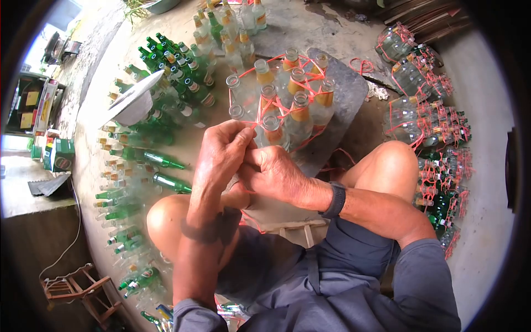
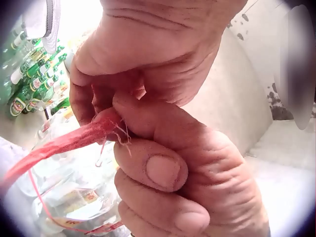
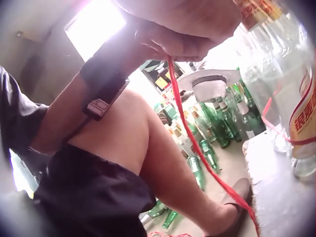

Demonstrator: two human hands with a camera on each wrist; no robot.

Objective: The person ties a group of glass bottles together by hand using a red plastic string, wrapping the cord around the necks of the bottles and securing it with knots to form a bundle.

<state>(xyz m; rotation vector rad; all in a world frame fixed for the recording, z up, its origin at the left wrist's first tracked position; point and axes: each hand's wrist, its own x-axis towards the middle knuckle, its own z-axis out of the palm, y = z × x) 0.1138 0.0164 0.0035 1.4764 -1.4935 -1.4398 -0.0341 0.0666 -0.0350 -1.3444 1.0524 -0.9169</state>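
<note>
Both hands meet at the near side of a bundle of clear glass bottles (image 1: 298, 113), which is laced around the necks with red plastic twine (image 1: 283, 110). With thumb and finger together, my left hand (image 1: 224, 141) pinches the twine beside the nearest bottle necks. My right hand (image 1: 279, 174) is against it, fingers curled. Seen from the left wrist, a flattened red strand (image 2: 59, 145) with frayed ends runs into the right hand's fingers (image 2: 131, 116). In the right wrist view, a length of twine (image 3: 190, 133) hangs from the hands down past the slab's edge.
The bundle stands on a grey slab (image 1: 345, 97). Many green bottles (image 1: 177, 69) stand at the left, a pale hat (image 1: 135, 105) on top of them, with others lying nearby (image 1: 166, 159). Tied bottle bundles (image 1: 412, 119) line the right wall. Loose twine (image 1: 362, 66) lies behind the slab.
</note>
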